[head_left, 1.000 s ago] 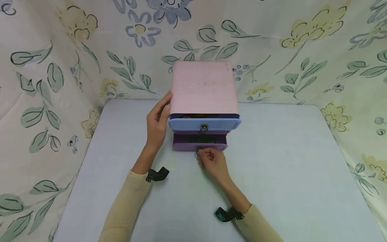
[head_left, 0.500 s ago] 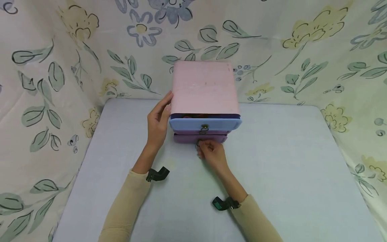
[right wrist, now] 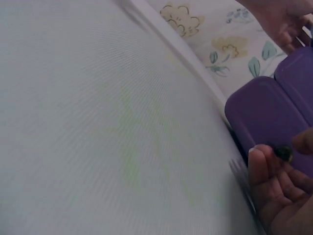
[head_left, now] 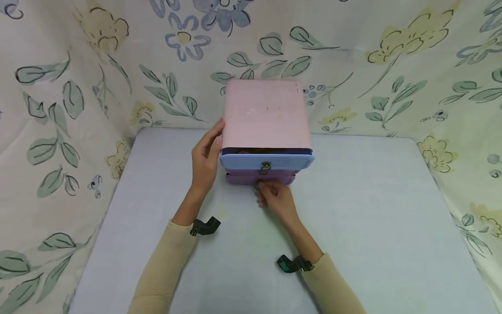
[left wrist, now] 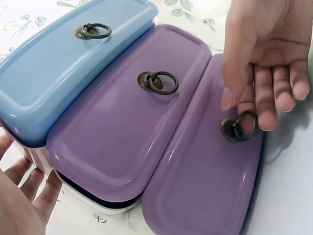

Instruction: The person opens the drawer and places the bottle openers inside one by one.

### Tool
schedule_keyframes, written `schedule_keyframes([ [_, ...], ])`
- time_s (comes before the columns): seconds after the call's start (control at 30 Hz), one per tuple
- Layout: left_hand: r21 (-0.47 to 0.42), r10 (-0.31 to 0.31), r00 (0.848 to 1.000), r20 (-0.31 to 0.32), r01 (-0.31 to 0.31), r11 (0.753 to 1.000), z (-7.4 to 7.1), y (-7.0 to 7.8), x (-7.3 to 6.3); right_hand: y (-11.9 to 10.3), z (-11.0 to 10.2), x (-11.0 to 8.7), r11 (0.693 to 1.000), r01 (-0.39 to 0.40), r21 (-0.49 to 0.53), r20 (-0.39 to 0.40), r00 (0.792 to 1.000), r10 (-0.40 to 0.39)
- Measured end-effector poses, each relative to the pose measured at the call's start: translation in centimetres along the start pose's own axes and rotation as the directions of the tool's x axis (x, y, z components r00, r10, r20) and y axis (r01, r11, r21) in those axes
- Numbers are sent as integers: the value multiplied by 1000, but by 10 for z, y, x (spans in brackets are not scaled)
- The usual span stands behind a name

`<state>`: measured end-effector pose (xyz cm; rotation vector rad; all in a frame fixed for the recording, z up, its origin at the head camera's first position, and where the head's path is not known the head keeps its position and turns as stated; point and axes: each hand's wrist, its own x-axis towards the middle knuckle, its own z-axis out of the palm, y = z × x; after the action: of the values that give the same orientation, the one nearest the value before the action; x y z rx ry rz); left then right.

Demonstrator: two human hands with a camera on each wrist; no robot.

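A small chest of drawers has a pink top (head_left: 266, 113), a blue upper drawer (head_left: 266, 161) and two purple drawers below. Its lowest purple drawer (left wrist: 205, 166) is pushed in. My right hand (head_left: 277, 198) holds that drawer's brass ring pull (left wrist: 246, 125) at the fingertips, the thumb close beside it. Both other ring pulls hang free, one on the middle purple drawer (left wrist: 122, 117). Against the chest's left side rests my left hand (head_left: 205, 163), its fingers fairly straight. The blue drawer stands slightly out, its contents mostly hidden.
The chest stands on a white table (head_left: 372, 209), near its back edge. Behind and at both sides hangs a floral cloth (head_left: 333, 52). Black wrist cameras, such as the left one (head_left: 205, 226), are strapped over the beige sleeves.
The lowest purple drawer has slid inward from partly out, hiding its inside. My right hand moved forward with its ring pull. My left hand stayed against the chest.
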<state>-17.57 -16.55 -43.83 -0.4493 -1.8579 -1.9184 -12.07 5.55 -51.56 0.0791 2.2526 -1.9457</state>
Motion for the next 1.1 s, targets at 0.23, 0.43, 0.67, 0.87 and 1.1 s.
schedule_keyframes([
  [0.23,26,12,1000,-6,-12,1000,-2,-1,-1,-3,-26,-21,969,98,-225,18,995,-96],
  [0.43,16,15,1000,-7,-15,1000,-2,-2,-1,-14,-53,-34,961,137,-238,88,989,-119],
  [0.67,88,48,999,-14,-46,995,3,-3,-3,-29,-71,-44,949,202,-241,152,974,-168],
  [0.87,129,71,996,-48,-64,990,8,-6,-5,-26,-72,-51,960,175,-219,177,974,-138],
  [1.1,202,103,989,-104,-80,976,17,-4,-5,-17,-77,-55,961,163,-221,178,976,-124],
])
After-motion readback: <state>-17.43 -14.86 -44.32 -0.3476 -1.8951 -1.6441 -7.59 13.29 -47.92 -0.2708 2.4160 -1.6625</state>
